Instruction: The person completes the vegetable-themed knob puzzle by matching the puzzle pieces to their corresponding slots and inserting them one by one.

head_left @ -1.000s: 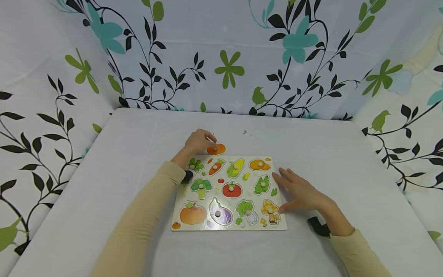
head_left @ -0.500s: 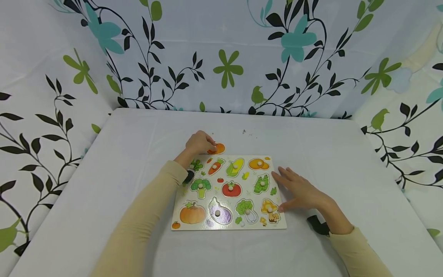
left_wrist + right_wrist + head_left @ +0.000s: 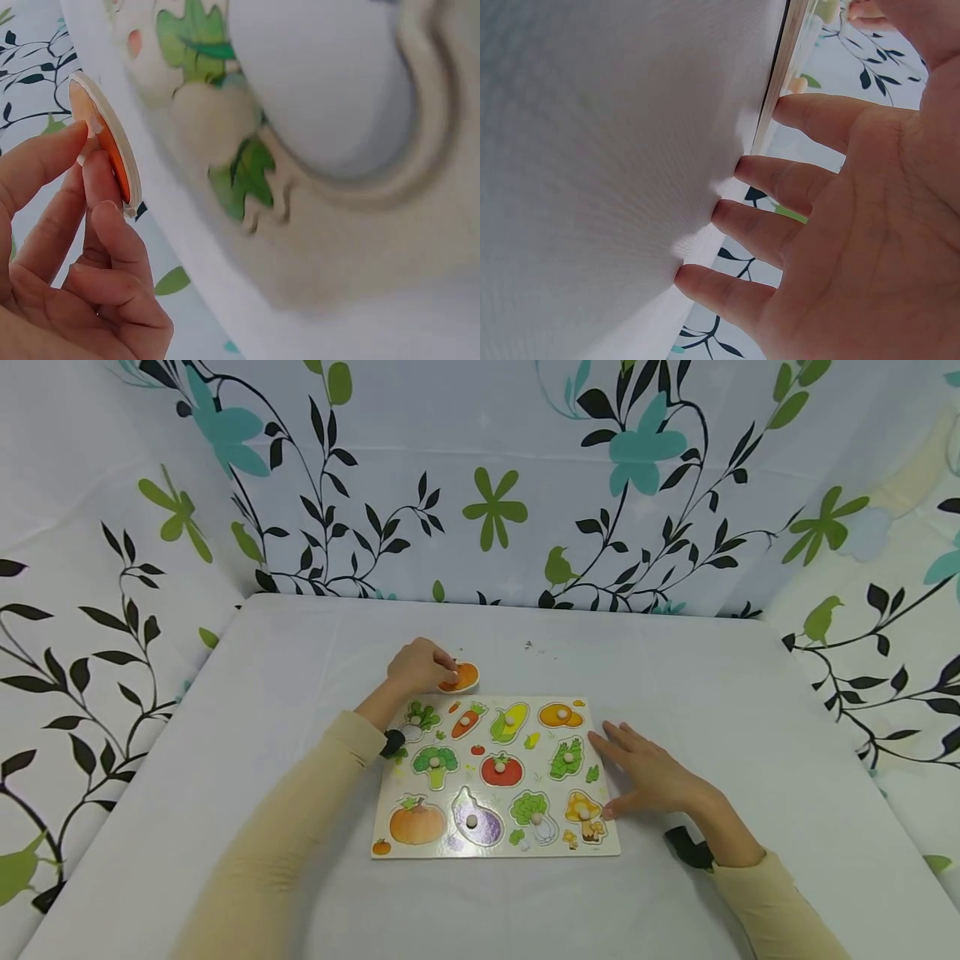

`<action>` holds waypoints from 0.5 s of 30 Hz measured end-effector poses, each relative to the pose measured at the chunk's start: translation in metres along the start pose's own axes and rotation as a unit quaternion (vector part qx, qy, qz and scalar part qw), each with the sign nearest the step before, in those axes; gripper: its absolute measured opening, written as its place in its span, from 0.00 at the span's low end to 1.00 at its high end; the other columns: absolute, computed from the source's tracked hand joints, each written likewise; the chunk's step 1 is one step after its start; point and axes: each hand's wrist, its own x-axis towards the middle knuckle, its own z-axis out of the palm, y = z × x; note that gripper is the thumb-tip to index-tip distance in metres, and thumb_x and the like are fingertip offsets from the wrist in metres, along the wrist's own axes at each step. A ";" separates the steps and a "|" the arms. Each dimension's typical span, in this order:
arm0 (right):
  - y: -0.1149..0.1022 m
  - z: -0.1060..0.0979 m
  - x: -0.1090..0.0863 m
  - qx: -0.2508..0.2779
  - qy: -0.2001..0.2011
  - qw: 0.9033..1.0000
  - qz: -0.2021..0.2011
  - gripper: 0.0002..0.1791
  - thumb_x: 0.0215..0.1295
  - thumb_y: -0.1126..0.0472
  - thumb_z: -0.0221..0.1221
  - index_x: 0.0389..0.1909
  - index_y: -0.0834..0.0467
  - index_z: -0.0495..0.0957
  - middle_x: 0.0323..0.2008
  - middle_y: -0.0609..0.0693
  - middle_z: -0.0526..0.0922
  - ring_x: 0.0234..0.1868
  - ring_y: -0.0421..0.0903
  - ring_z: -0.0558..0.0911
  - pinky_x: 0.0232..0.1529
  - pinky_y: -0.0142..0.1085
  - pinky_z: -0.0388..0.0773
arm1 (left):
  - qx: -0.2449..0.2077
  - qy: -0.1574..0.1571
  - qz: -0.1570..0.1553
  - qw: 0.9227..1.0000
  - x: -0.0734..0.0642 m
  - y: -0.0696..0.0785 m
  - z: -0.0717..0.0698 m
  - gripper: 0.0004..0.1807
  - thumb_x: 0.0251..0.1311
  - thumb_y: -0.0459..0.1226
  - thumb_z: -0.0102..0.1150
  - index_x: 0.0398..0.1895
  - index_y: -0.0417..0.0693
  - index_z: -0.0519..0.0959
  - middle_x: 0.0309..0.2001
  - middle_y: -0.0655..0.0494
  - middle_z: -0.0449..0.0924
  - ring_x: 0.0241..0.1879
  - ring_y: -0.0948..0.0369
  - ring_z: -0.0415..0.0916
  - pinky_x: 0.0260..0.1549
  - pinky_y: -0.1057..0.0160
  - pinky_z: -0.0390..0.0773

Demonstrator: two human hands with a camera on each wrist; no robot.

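Note:
My left hand (image 3: pixel 422 665) is just beyond the far left edge of the wooden knob puzzle board (image 3: pixel 457 852). Between thumb and fingers it pinches an orange pumpkin puzzle piece (image 3: pixel 467 676) by its knob; the left wrist view shows the piece (image 3: pixel 124 166) on edge, its pale wooden rim outward. At the board's right side rests my right hand (image 3: pixel 656 777), fingers spread. Its fingertips press on the table, and the index finger touches the board's edge (image 3: pixel 782 67). A pumpkin picture (image 3: pixel 417 822) without a knob lies at the board's lower left.
Knobbed vegetable pieces sit in the board, among them a tomato (image 3: pixel 502 771), an eggplant (image 3: pixel 477 821) and a broccoli (image 3: pixel 436 767). Small dark specks (image 3: pixel 529 646) lie on the white tablecloth (image 3: pixel 675 677) behind. Leaf-patterned curtains (image 3: pixel 495 435) enclose the table's back and sides.
My left hand has shifted a little to the left and taken the pumpkin piece with it, more of the piece now showing. The right hand stays in place.

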 end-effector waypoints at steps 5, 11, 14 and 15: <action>-0.001 -0.002 -0.002 -0.001 -0.002 1.000 0.001 0.59 0.42 0.42 0.75 0.74 0.61 0.57 0.74 0.68 0.52 0.74 0.71 0.48 0.67 0.71 0.52 | 0.012 -0.002 0.002 1.000 -0.013 -0.006 -0.012 0.12 0.60 0.45 0.65 0.42 0.49 0.87 0.50 0.52 0.84 0.45 0.54 0.79 0.36 0.62 0.75; -0.001 -0.002 -0.002 -0.001 0.000 1.000 -0.003 0.59 0.42 0.43 0.75 0.74 0.61 0.58 0.74 0.68 0.53 0.74 0.71 0.49 0.66 0.71 0.52 | 0.020 -0.011 0.009 1.000 -0.035 -0.008 -0.020 0.10 0.59 0.43 0.66 0.41 0.50 0.88 0.49 0.53 0.85 0.43 0.55 0.79 0.36 0.61 0.74; -0.002 -0.002 -0.001 -0.003 -0.001 1.000 -0.006 0.59 0.42 0.43 0.75 0.74 0.61 0.57 0.74 0.68 0.52 0.74 0.72 0.49 0.66 0.71 0.52 | 0.024 -0.016 0.014 0.999 -0.049 -0.009 -0.022 0.10 0.59 0.43 0.67 0.40 0.50 0.88 0.46 0.53 0.86 0.41 0.55 0.79 0.35 0.62 0.73; -0.002 -0.002 -0.001 -0.002 0.000 1.000 -0.007 0.59 0.43 0.43 0.75 0.74 0.61 0.57 0.74 0.68 0.52 0.74 0.72 0.49 0.66 0.71 0.52 | 0.027 -0.017 0.016 0.999 -0.054 -0.009 -0.022 0.10 0.58 0.42 0.67 0.40 0.50 0.88 0.45 0.52 0.86 0.40 0.56 0.78 0.35 0.62 0.73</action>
